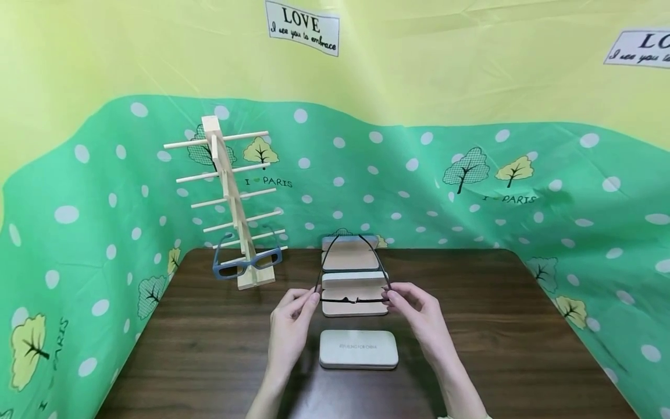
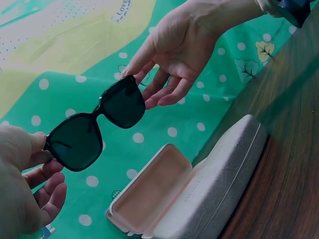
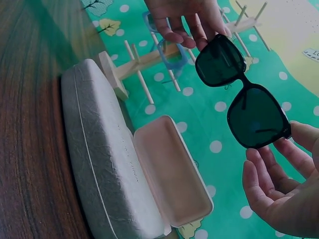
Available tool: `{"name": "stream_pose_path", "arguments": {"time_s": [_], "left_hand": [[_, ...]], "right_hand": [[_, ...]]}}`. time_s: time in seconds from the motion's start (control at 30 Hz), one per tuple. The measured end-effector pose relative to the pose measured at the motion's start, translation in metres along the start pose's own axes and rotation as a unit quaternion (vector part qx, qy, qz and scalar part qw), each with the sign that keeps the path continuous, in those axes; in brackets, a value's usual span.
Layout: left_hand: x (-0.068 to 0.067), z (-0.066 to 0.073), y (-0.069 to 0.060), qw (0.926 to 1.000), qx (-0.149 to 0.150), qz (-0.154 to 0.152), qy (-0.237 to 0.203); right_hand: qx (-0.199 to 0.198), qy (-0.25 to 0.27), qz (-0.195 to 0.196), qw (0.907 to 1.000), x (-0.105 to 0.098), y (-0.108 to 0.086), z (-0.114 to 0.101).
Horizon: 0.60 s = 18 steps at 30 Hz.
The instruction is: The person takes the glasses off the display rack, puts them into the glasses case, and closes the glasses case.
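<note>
Black sunglasses with dark lenses [image 2: 77, 142] [image 3: 256, 117] are held up between both hands, temples unfolded and pointing away in the head view. The left hand [image 1: 289, 329] pinches one outer corner of the frame between thumb and fingers. At the other corner, the right hand [image 1: 426, 323] pinches the frame the same way. Below the glasses in the head view, a closed pale case [image 1: 359, 349] lies between the forearms. Behind it stands an open case [image 1: 355, 308] with a pinkish lining, and another open case [image 1: 349, 261] sits farther back, partly behind the temples.
A wooden rack [image 1: 234, 203] with several pegs stands at the back left of the brown table [image 1: 502, 349]. Blue-framed glasses [image 1: 246, 265] hang low on it. Patterned green and yellow cloth [image 1: 408, 169] surrounds the table's back and sides.
</note>
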<state>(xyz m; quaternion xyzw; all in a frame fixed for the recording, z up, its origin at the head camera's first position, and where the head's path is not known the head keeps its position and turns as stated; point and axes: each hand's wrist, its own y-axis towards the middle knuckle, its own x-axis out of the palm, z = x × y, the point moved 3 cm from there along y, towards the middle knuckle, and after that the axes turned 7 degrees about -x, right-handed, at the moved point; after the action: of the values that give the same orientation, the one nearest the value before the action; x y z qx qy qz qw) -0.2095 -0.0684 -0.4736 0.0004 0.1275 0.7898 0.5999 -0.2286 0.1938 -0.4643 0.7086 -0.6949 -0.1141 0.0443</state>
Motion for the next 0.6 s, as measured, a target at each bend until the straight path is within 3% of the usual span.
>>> {"name": "stream_pose_path", "arguments": {"time_s": [0.37, 0.6], "left_hand": [[0.001, -0.007, -0.004, 0.9998, -0.016, 0.008, 0.007], [0.001, -0.007, -0.004, 0.9998, -0.006, 0.017, 0.000]], "right_hand": [[0.015, -0.004, -0.003, 0.9999, 0.003, -0.003, 0.008], [0.024, 0.001, -0.005, 0.9997, 0.004, 0.000, 0.013]]}}
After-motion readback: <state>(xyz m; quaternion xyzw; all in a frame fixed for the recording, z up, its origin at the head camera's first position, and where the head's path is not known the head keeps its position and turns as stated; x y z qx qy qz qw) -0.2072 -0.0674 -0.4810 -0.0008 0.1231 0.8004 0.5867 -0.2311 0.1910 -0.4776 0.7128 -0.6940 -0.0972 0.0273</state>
